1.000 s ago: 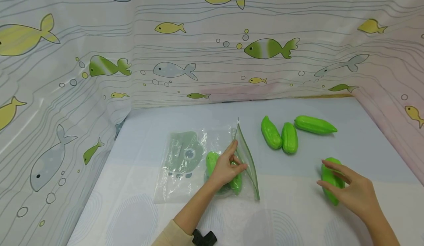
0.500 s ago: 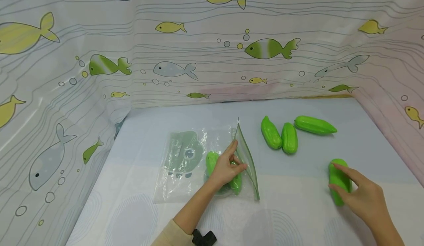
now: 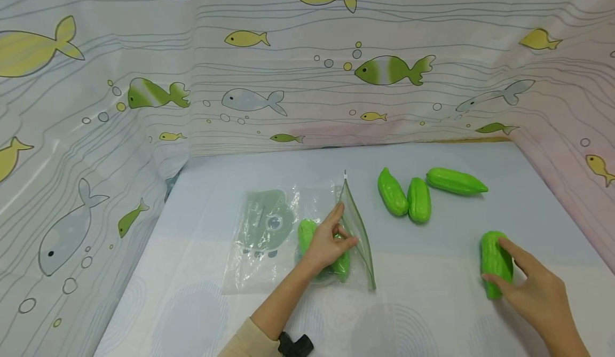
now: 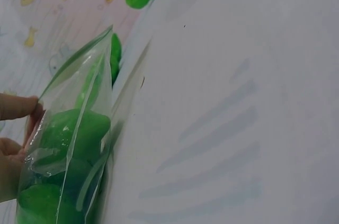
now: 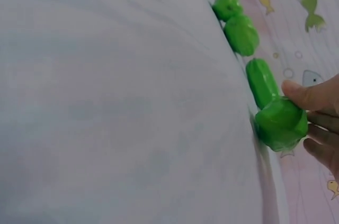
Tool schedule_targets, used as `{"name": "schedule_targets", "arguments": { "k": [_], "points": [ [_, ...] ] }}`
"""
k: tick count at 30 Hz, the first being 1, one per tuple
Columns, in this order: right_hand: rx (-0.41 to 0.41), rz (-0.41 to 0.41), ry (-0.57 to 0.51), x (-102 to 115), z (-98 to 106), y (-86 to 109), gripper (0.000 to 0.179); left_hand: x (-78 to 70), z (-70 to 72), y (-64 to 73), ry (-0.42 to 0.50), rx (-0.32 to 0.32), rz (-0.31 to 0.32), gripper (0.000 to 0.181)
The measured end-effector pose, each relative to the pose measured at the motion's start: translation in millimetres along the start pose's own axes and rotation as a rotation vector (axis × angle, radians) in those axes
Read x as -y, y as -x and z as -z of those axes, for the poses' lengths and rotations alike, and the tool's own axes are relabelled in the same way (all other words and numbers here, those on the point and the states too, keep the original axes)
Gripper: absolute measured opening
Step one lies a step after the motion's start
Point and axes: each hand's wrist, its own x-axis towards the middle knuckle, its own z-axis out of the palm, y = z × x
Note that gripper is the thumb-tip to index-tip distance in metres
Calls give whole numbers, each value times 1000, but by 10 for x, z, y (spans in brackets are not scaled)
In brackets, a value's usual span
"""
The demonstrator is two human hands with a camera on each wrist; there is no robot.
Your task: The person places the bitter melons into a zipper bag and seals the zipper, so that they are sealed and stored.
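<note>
My left hand (image 3: 329, 245) holds the upper edge of a clear zip bag (image 3: 269, 279) with a green zip strip and a green cartoon print. The bag's mouth gapes to the right. Inside lie green bitter melons (image 4: 74, 134), partly hidden by the hand in the head view. At the right of the table, my right hand (image 3: 538, 287) has thumb and fingers on either side of another bitter melon (image 3: 497, 263), a bright green, ridged, glossy one. In the right wrist view, that melon (image 5: 282, 124) shows end-on against the thumb.
Three more bitter melons lie at the back right: a slanted one (image 3: 393, 192), an upright one (image 3: 420, 200) and a sideways one (image 3: 456, 181). A fish-print curtain (image 3: 307, 79) rises behind and beside the pale table (image 3: 423, 303).
My right hand has shifted a little to the right with the bitter melon, which has turned slightly. The left hand and the bag have stayed where they were.
</note>
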Motion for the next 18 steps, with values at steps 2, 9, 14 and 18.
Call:
{"name": "schedule_targets", "arguments": {
  "k": [2, 9, 14, 18],
  "points": [
    [10, -9, 4, -4, 10, -1, 91, -3, 1, 0, -7, -1, 1, 84],
    [10, 45, -17, -37, 0, -13, 94, 20, 2, -3, -31, -5, -3, 84],
    [19, 70, -11, -63, 7, -18, 94, 24, 0, 1, -38, -6, 4, 85],
    [57, 43, 3, -80, 35, -15, 92, 21, -1, 0, -37, -6, 0, 85]
  ]
}}
